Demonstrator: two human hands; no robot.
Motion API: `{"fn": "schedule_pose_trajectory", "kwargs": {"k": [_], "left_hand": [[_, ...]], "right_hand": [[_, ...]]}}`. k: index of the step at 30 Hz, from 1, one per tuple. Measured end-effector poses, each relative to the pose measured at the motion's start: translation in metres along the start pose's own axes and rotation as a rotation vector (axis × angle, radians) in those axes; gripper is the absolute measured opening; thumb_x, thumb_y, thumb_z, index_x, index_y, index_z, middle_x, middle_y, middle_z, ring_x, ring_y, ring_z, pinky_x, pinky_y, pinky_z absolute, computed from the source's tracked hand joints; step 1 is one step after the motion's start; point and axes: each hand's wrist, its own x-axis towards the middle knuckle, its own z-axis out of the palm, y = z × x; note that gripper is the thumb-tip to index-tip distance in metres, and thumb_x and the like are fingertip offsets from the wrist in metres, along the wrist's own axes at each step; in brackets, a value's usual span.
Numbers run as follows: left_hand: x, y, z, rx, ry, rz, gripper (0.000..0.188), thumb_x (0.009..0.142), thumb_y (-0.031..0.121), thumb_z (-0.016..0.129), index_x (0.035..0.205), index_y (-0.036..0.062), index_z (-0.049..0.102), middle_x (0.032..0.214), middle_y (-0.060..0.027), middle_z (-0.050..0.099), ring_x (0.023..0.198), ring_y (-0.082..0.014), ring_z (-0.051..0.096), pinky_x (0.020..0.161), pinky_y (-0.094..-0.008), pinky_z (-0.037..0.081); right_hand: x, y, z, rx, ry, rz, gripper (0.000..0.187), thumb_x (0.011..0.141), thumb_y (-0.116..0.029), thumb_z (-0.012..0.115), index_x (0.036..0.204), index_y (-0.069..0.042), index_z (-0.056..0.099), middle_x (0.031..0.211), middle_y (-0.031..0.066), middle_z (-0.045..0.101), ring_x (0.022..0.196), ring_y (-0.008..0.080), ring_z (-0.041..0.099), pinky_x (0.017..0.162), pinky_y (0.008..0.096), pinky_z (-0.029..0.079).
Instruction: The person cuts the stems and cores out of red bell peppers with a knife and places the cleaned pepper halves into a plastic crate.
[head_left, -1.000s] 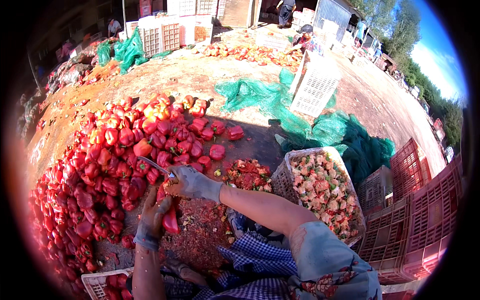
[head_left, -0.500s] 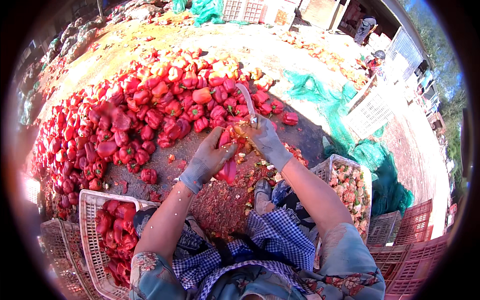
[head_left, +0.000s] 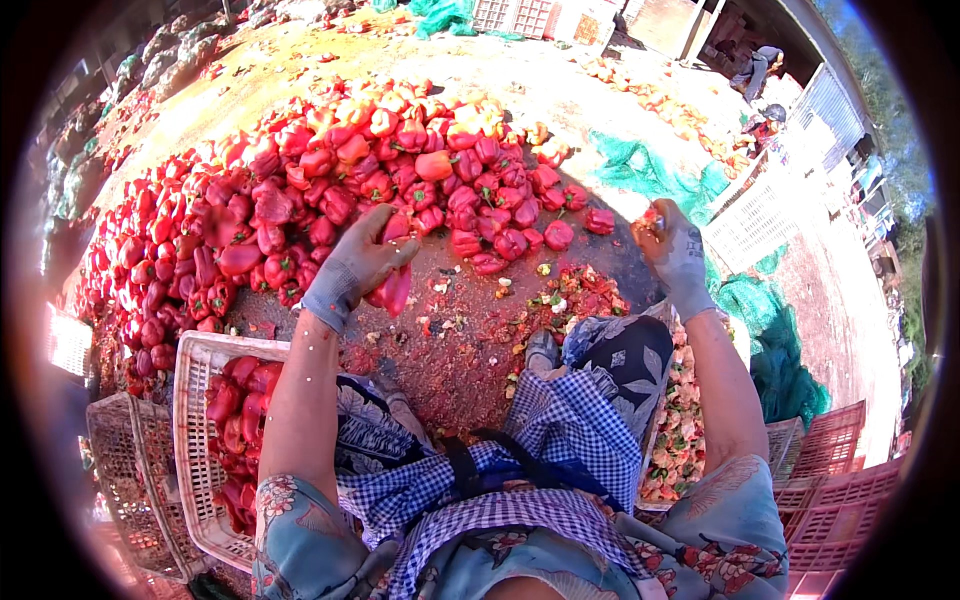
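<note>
A red pepper (head_left: 392, 290), seemingly cut, hangs over the ground (head_left: 440, 375) in the left hand (head_left: 362, 265), whose thumb and fingers pinch it near its top. Well apart from it, the right hand (head_left: 678, 258) is lifted, its fingers curled on a small reddish piece (head_left: 649, 220), probably a core; whether a blade is also in that grip, I cannot tell.

The step in hand looks like parting core from flesh. The next move would seem to call for carrying the piece over the pepper cores (head_left: 672, 465) under the right forearm and opening the fingers, and for the pepper to go to the cut peppers (head_left: 240, 440) in the white crate (head_left: 198, 450) by the left forearm.

Beyond the hands lies a large heap of peppers (head_left: 330, 185), with loose scraps (head_left: 590, 288) on the ground nearer the feet. Green netting (head_left: 775, 345) and reddish crates (head_left: 835, 515) stand off to the right; farther back, a person (head_left: 757, 70) is bending.
</note>
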Motion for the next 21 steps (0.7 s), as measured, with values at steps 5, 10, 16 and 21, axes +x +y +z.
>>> {"fn": "schedule_pose_trajectory", "kwargs": {"k": [5, 10, 16, 21], "left_hand": [[-0.075, -0.033, -0.111, 0.520, 0.293, -0.138, 0.044, 0.079, 0.025, 0.073, 0.111, 0.0009, 0.054, 0.090, -0.0112, 0.064, 0.079, -0.0160, 0.059, 0.071, -0.0325, 0.049], [-0.126, -0.053, -0.172, 1.060, 0.022, -0.689, 0.038, 0.074, 0.030, 0.076, 0.095, 0.0010, 0.063, 0.088, -0.0176, 0.066, 0.078, -0.0312, 0.063, 0.068, -0.0380, 0.049], [-0.044, -0.098, -0.145, 0.736, 0.293, -0.362, 0.050, 0.070, 0.014, 0.078, 0.113, 0.0036, 0.055, 0.088, -0.0156, 0.065, 0.080, -0.0259, 0.064, 0.072, -0.0363, 0.052], [0.069, -0.185, -0.082, 0.739, 0.182, 0.003, 0.072, 0.065, 0.012, 0.078, 0.129, 0.0086, 0.046, 0.108, -0.0186, 0.064, 0.100, -0.0357, 0.061, 0.083, -0.0415, 0.051]], "right_hand": [[-0.071, 0.074, -0.075, -0.475, -0.426, 0.516, 0.038, 0.083, -0.031, 0.061, 0.116, -0.013, 0.057, 0.106, 0.0162, 0.065, 0.096, 0.0342, 0.062, 0.085, 0.0422, 0.048], [-0.104, 0.147, -0.069, -0.620, -0.473, 0.214, 0.025, 0.089, -0.029, 0.054, 0.111, -0.017, 0.058, 0.099, 0.0142, 0.066, 0.087, 0.0349, 0.065, 0.072, 0.0445, 0.053], [-0.003, 0.011, 0.085, 0.449, -0.255, 0.254, 0.034, 0.082, -0.015, 0.062, 0.114, -0.009, 0.053, 0.110, 0.0146, 0.056, 0.095, 0.0270, 0.058, 0.076, 0.0330, 0.051], [0.010, -0.067, 0.131, 0.616, -0.348, 0.099, 0.035, 0.087, -0.026, 0.061, 0.114, -0.005, 0.055, 0.081, 0.0100, 0.061, 0.076, 0.0198, 0.061, 0.069, 0.0326, 0.047]]}}
